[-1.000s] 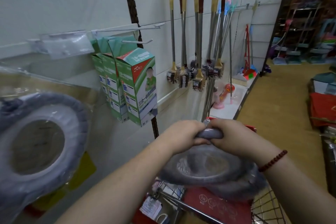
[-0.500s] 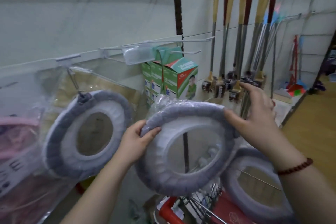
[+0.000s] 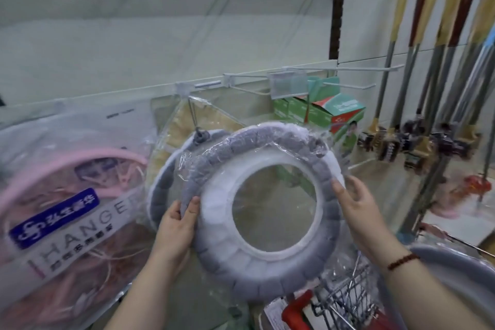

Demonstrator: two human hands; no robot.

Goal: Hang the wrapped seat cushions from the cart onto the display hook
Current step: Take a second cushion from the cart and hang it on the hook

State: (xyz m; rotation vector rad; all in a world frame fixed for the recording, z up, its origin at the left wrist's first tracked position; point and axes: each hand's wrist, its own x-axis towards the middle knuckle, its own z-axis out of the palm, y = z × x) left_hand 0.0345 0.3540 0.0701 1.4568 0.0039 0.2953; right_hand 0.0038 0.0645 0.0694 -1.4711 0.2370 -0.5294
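Nearest, the wire cart [image 3: 345, 300] sits low at the right with its red handle [image 3: 296, 308] showing; another wrapped cushion [image 3: 455, 284] lies in it at the right edge, grey and only partly in view. Above the cart both bare hands hold up a wrapped seat cushion [image 3: 257, 254], a grey ring with a white inner band, sealed in crinkled clear film and turned face-on; the left hand [image 3: 175, 228] is clamped on its left rim, thumb in front and fingers behind; the right hand [image 3: 359, 211] lies against the right rim with fingers loosely spread, palm pressing rather than gripping; a dark beaded bracelet [image 3: 403, 261] circles that wrist. Just behind, and partly covered by the held one, a hung cushion [image 3: 166, 169] of the same grey dangles in its bag from the display hook [image 3: 194, 112], which juts from the wall rail; the held cushion's top edge is near that hook but not on it. To the left hangs a clear bag of pink hangers [image 3: 67, 195] with a blue label. Further back on the right, green boxes [image 3: 332, 112] hang under a white peg; beyond them a row of long-handled brushes [image 3: 417, 115] hangs against the pale wall panel [image 3: 134, 48].
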